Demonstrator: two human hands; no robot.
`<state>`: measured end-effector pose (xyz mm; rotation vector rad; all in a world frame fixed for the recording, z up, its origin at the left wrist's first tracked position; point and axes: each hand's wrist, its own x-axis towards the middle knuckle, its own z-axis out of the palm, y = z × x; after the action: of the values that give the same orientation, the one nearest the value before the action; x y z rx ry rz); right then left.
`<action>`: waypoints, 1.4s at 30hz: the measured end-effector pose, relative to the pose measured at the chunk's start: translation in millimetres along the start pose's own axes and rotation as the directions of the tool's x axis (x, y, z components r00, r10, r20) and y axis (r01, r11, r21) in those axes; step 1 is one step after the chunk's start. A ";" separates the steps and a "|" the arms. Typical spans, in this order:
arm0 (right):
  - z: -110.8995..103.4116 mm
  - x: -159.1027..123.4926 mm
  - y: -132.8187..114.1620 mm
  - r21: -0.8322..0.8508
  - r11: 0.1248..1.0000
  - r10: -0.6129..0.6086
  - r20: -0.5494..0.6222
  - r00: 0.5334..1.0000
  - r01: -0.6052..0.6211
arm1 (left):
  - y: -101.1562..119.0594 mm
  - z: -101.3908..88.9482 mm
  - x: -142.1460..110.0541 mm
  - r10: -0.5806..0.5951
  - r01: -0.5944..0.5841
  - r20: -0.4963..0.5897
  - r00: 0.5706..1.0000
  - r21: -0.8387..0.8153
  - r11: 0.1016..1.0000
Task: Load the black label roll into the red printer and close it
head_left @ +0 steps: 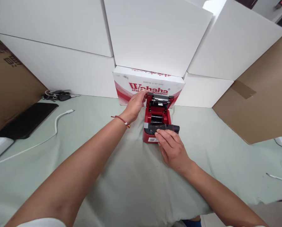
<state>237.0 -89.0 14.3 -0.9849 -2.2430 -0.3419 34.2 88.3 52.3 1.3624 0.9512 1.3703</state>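
A small red and black machine (146,137) that looks like a label printer stands in the middle of the cloth, its hinged lid (160,98) raised. Dark rollers (157,119) show inside, and a black knob (176,128) sticks out on the right. My left hand (135,105) is closed on the left side of the raised lid; its fingertips are partly hidden. My right hand (172,148) grips the front of the machine, fingers on the black front panel (152,128) and thumb lower down at the front.
Behind the machine stands a Wahaha carton (124,85) against white panels (150,34). Cardboard walls (261,91) flank both sides. On the left lie keys (60,95), a black flat object (29,119) and a white cable (56,123); another white cable (278,178) lies right.
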 end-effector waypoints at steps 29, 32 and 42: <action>11.0 -9.8 1.9 0.050 0.999 0.018 -0.116 0.993 -0.012 | -44.0 -20.3 -94.6 0.250 -0.277 0.214 0.944 0.105 0.955; 12.2 -10.8 1.3 0.059 0.998 0.016 -0.125 0.992 -0.008 | -54.3 -17.5 -90.3 0.104 -0.078 0.174 0.979 -0.148 0.986; 13.3 -10.0 2.5 0.089 0.996 0.032 -0.122 0.992 -0.021 | -62.7 -17.0 -80.1 -0.036 0.186 0.351 0.936 -0.403 0.896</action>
<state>237.6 -86.6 -2.4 -0.9214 -2.1132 -0.2825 17.9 28.3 -29.9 1.1290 0.4518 1.1259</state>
